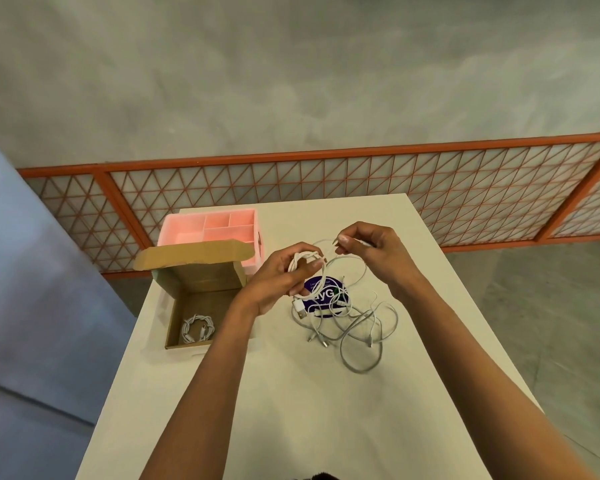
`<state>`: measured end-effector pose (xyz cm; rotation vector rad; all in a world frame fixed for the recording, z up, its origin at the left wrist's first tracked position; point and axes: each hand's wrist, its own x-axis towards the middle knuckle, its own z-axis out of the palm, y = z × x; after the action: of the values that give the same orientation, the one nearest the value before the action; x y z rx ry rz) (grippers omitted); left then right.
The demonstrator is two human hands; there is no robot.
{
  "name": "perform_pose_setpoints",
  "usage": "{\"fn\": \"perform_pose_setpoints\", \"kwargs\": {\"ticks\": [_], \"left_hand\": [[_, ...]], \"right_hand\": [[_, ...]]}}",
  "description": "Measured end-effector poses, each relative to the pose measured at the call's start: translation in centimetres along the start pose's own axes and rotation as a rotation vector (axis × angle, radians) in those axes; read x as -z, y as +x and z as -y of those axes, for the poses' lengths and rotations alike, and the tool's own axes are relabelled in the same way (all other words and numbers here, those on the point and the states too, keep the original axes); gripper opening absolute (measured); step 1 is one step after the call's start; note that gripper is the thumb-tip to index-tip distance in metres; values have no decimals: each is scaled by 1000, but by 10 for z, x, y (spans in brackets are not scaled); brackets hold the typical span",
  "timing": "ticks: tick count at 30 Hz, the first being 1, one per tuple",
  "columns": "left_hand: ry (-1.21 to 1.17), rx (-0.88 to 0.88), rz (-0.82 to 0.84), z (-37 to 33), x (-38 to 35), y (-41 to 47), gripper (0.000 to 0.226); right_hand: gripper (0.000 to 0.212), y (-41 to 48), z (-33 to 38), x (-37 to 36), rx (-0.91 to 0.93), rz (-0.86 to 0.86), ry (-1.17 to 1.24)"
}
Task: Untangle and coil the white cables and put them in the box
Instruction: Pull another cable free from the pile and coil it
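Note:
My left hand (280,278) grips a partly wound coil of white cable (306,260) above the table. My right hand (371,249) pinches the free run of the same cable, up and to the right of the coil. Below both hands a tangle of white cables (355,323) lies on the white table (291,393), partly over a dark blue round sticker (321,287). An open brown cardboard box (201,296) stands to the left, its lid flap raised. One coiled white cable (197,328) lies in its near left corner.
A pink tray with several compartments (215,233) stands behind the box at the table's far left corner. An orange-framed lattice fence (430,188) runs behind the table. The floor is grey concrete.

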<state>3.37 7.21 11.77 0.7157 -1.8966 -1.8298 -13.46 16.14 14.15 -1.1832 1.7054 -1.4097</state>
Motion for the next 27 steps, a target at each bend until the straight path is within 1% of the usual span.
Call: {"fn": "perform_pose_setpoints", "kwargs": {"ticks": [3,6,8,11,12,14,17,19,24,27], "left_hand": [[-32,-21,-40,-4,-2,0,5],[-43,-52,-74,-3,-3,0,3],[-57,-63,-94,-2,-2,-2,2],[-86,-60,-101,0,-2,-4,1],[-89,-55,-98,1,-3,-4,1],[-87,-50,-93,1,-6,-4,2],[-88,-62,-83,-1,-10,-3,3],[-97,-75,-79,-2,-12,-2,3],[-98,-123,-97,-5,-12,-1,8],[-58,-144,-104,-5,-13,0,8]], "right_hand": [[9,1,-4,1,-14,5,38],[9,1,-11,0,-41,21,77],[11,-1,-16,2,-17,28,-21],[11,-1,-22,6,128,13,-317],[11,-1,-23,5,170,15,-375],[8,0,-25,1,204,20,-393],[4,-1,-25,-7,148,-28,-282],[4,-1,-25,-12,71,-64,-143],[8,-6,-19,-23,-108,-72,241],[7,-8,-17,-27,-152,-103,342]]}}
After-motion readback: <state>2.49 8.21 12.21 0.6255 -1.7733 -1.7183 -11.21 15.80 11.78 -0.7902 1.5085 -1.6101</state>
